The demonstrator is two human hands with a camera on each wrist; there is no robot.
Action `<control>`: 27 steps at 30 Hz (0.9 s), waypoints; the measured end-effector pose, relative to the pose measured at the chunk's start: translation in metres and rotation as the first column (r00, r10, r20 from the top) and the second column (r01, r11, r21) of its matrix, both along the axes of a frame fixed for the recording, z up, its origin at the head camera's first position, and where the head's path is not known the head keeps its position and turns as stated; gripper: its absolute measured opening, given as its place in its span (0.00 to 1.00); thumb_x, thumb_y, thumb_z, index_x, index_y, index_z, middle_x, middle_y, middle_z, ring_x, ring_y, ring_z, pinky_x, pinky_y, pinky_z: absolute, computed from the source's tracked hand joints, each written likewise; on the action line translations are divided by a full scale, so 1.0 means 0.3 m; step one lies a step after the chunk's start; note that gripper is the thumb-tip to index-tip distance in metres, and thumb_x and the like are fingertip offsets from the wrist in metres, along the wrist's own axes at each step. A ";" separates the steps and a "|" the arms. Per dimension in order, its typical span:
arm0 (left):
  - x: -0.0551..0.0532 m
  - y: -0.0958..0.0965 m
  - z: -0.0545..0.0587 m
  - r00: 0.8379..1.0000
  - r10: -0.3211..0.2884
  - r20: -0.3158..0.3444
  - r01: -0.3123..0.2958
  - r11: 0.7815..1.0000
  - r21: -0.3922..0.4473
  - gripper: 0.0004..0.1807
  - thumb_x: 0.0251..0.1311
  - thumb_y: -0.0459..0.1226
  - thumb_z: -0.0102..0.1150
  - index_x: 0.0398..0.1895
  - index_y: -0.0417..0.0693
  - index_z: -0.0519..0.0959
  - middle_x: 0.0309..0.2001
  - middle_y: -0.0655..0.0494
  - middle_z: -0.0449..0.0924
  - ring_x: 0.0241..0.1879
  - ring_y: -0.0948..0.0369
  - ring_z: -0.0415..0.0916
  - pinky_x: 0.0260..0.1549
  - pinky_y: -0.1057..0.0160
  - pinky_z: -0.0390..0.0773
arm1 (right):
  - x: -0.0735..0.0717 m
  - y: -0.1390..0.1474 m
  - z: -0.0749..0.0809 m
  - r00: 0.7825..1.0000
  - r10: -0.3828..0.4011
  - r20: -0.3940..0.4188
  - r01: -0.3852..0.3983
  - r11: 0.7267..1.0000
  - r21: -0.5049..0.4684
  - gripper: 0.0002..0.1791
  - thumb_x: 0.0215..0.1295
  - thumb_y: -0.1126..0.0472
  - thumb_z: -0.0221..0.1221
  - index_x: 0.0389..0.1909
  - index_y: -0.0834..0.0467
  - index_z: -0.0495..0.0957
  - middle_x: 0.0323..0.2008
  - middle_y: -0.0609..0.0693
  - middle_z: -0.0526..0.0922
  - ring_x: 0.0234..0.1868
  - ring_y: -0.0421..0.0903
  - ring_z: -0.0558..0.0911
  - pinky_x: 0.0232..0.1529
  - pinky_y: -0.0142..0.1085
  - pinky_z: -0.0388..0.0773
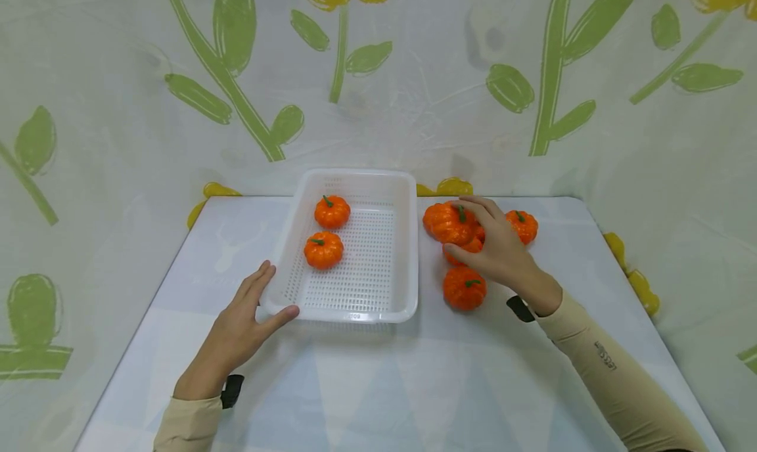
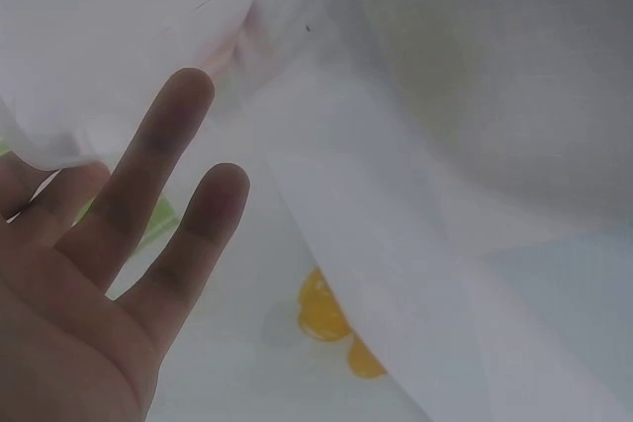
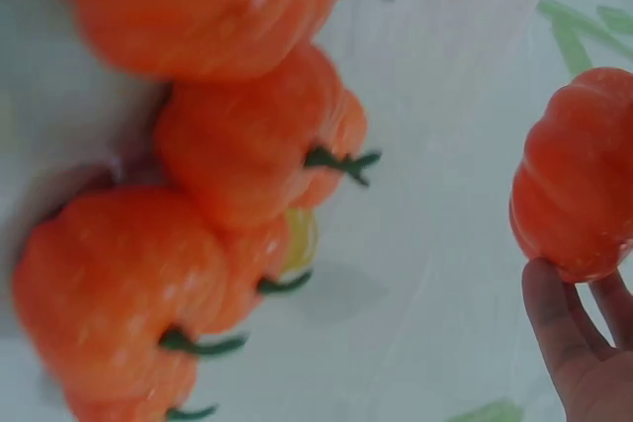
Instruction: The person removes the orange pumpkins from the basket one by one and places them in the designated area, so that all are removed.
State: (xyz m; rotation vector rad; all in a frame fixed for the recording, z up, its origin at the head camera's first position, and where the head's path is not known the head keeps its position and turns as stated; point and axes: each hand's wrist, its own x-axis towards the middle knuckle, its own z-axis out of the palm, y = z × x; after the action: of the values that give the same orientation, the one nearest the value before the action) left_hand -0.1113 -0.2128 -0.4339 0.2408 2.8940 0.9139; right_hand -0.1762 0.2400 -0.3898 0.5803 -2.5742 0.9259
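One pumpkin point(image 1: 449, 225) between my right hand's point(image 1: 499, 245) curved fingers; basket point(image 1: 367, 261) just left; left hand point(image 1: 236, 327) touches its near-left corner, fingers wide.

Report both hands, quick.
Left hand: open, touching the basket at its near left corner.
Right hand: closed, holding an orange pumpkin.
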 end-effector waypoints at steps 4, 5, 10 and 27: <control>-0.001 0.000 -0.001 1.000 -0.002 0.002 0.002 1.000 0.005 0.56 0.59 0.69 0.58 0.83 0.61 0.45 0.82 0.60 0.40 0.73 0.41 0.58 0.65 0.30 0.61 | 0.035 0.064 -0.009 0.999 -0.050 0.006 0.050 0.999 0.015 0.41 0.54 0.52 0.76 0.68 0.52 0.71 0.70 0.50 0.67 0.69 0.53 0.68 0.63 0.57 0.73; 0.000 0.001 -0.001 1.000 -0.002 0.003 0.002 1.000 0.005 0.56 0.59 0.69 0.58 0.83 0.61 0.45 0.82 0.60 0.40 0.73 0.41 0.58 0.65 0.30 0.61 | 0.043 0.079 -0.014 0.999 -0.053 0.003 0.052 0.998 0.019 0.40 0.54 0.53 0.76 0.68 0.53 0.72 0.70 0.51 0.67 0.69 0.54 0.68 0.63 0.58 0.73; 0.000 0.000 -0.006 1.000 0.003 0.009 -0.003 1.000 -0.001 0.56 0.59 0.70 0.57 0.83 0.60 0.44 0.82 0.60 0.39 0.74 0.40 0.55 0.65 0.30 0.60 | 0.087 0.141 -0.051 0.998 -0.069 -0.002 0.069 0.997 0.043 0.41 0.51 0.55 0.78 0.65 0.57 0.71 0.69 0.54 0.69 0.68 0.56 0.68 0.62 0.60 0.72; 0.003 -0.002 -0.003 1.000 0.004 0.009 -0.004 1.000 -0.013 0.56 0.60 0.69 0.58 0.83 0.60 0.44 0.82 0.58 0.40 0.73 0.40 0.58 0.65 0.30 0.61 | 0.238 0.274 -0.177 0.975 -0.183 0.126 0.168 0.978 0.122 0.41 0.51 0.58 0.78 0.64 0.59 0.69 0.63 0.61 0.70 0.54 0.56 0.73 0.46 0.55 0.79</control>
State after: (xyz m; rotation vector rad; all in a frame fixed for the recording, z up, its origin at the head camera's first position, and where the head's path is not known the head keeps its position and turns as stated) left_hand -0.1105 -0.2134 -0.4348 0.2290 2.8924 0.8948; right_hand -0.1048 0.3221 -0.4429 0.3198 -2.7600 0.7931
